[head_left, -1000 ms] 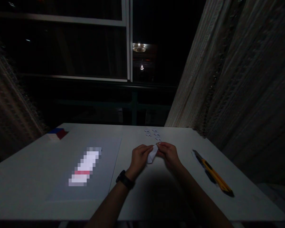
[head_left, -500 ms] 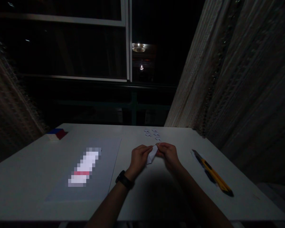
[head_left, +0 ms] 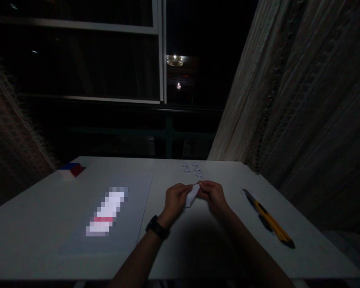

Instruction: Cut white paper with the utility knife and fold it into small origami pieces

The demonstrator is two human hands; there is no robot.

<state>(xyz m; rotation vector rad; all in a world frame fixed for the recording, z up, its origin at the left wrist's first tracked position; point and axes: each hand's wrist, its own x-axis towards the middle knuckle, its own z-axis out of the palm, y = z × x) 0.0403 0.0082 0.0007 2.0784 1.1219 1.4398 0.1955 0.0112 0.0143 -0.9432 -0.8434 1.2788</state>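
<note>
Between my two hands is a small folded piece of white paper [head_left: 192, 196], held up over the table. My left hand [head_left: 175, 199], with a dark watch on its wrist, pinches the paper's left side. My right hand [head_left: 213, 193] grips the upper right corner, its fingertips close to the left thumb. Part of the paper is hidden behind the fingers. Just beyond my hands lie several small folded white paper pieces [head_left: 195, 170] in two loose columns.
A yellow and black utility knife [head_left: 270, 220] lies on the right of the white table [head_left: 42, 224]. On the left rests a large white sheet [head_left: 138, 200] with a bright blurred-out item [head_left: 108, 210] on it. A blue, red and white cube [head_left: 71, 170] sits at the far left corner.
Almost nothing differs. The paper has tilted very slightly between my fingers, while both hands keep their place and grip.
</note>
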